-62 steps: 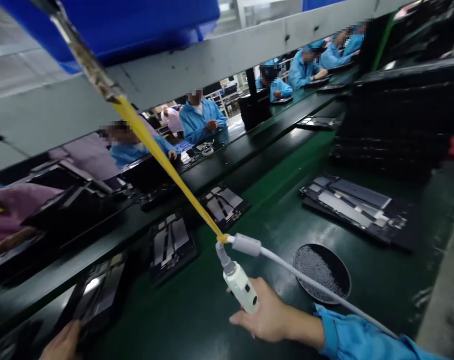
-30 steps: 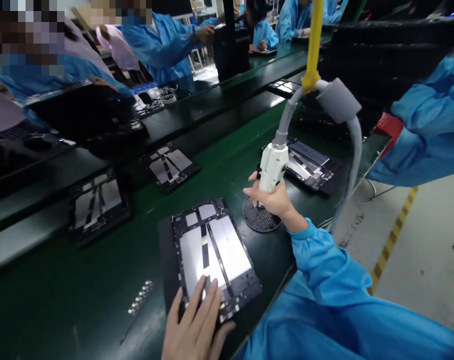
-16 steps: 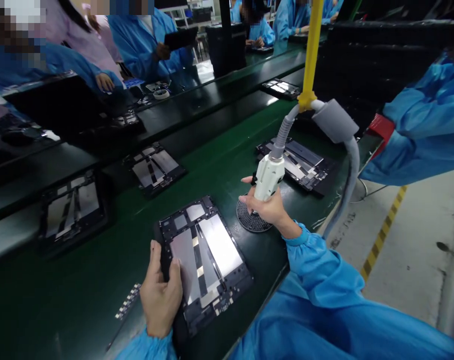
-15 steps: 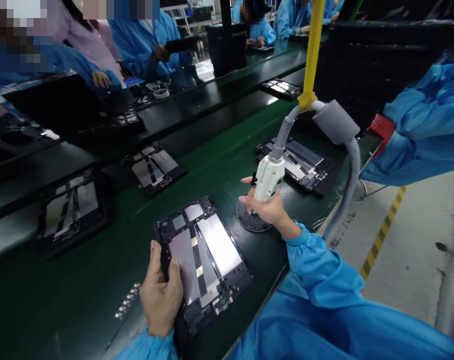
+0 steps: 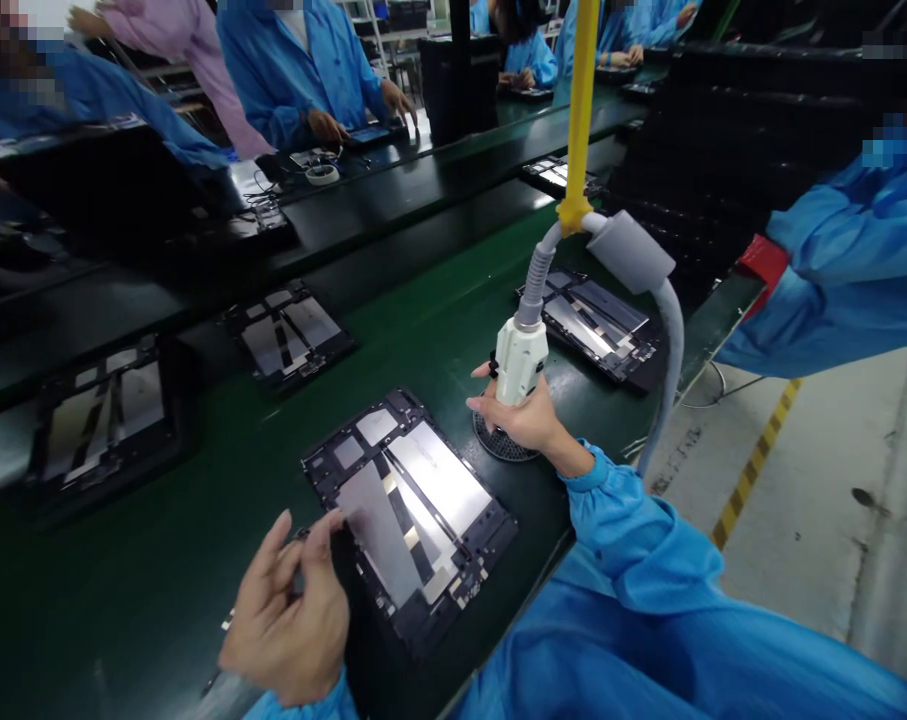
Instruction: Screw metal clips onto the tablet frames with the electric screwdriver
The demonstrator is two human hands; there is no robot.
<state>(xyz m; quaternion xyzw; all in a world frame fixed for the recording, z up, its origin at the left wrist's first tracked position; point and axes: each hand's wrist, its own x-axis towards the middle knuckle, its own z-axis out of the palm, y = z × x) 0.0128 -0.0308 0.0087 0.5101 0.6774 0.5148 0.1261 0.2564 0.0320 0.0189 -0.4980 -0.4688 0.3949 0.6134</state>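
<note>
Opened tablet [image 5: 412, 510] lies just beside the left hand [image 5: 295, 620]

It looks light and stiff, its exposed electronics fragile; the frame's edges offer the safest hold. It rests on the green tabletop [image 5: 415, 320], to that hand's right. The fingers curl loosely; I cannot tell whether they pinch anything. Right of the tablet, the right hand [image 5: 528, 415] grips an electric screwdriver [image 5: 520, 362].

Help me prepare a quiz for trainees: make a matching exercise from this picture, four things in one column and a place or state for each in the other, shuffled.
1. White tool
2. Yellow strap
3. Round gridded tray
4. Nearest opened device

A. Dark, partly hidden by the right hand
B. Just right of the left hand
C. Gripped in the right hand
D. Tied to the grey cable

Pairs: 1-C; 2-D; 3-A; 4-B
</note>
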